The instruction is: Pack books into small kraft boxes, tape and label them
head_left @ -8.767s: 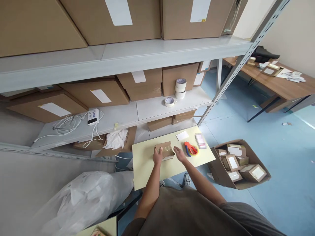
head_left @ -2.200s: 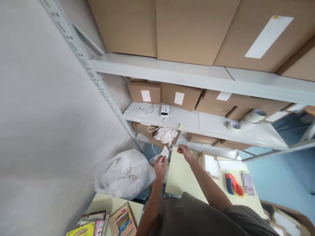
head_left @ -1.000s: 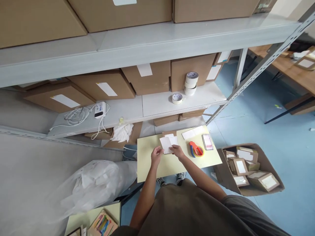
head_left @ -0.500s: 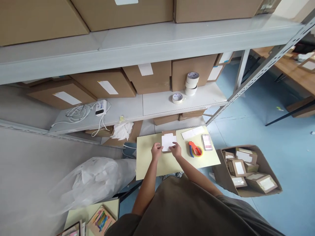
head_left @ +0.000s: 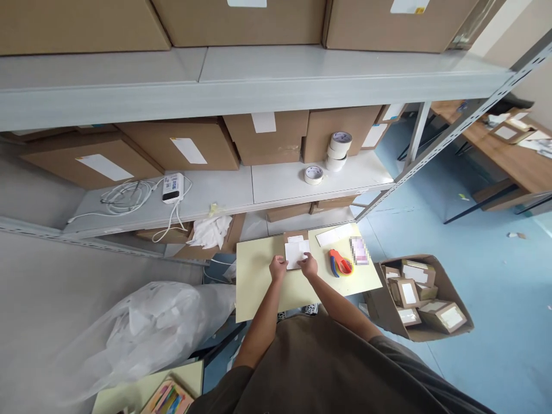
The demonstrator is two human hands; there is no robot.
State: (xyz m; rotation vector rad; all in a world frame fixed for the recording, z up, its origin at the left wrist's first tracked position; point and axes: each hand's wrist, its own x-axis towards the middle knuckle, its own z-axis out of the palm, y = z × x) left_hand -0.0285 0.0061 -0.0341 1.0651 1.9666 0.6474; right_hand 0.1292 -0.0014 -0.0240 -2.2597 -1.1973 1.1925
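The counter (head_left: 254, 276) is showing a plain pale yellow, the box (head_left: 306, 234) on it is showing brown, and the paper (head_left: 294, 253) over the box is standing out white. The tape dispenser (head_left: 342, 264) is mixing red, blue and yellow (the loudest colours on that surface). The shelf (head_left: 276, 187) is looking light grey, its rolls (head_left: 337, 153) are looking white with bluish-purple print inside, and the cartons (head_left: 269, 150) are wearing white labels (head_left: 106, 167) on brown. The floor (head_left: 409, 230) is spreading pale blue; the bag (head_left: 168, 319) is looking milky white; the shirt (head_left: 323, 368) is showing dark olive-brown.
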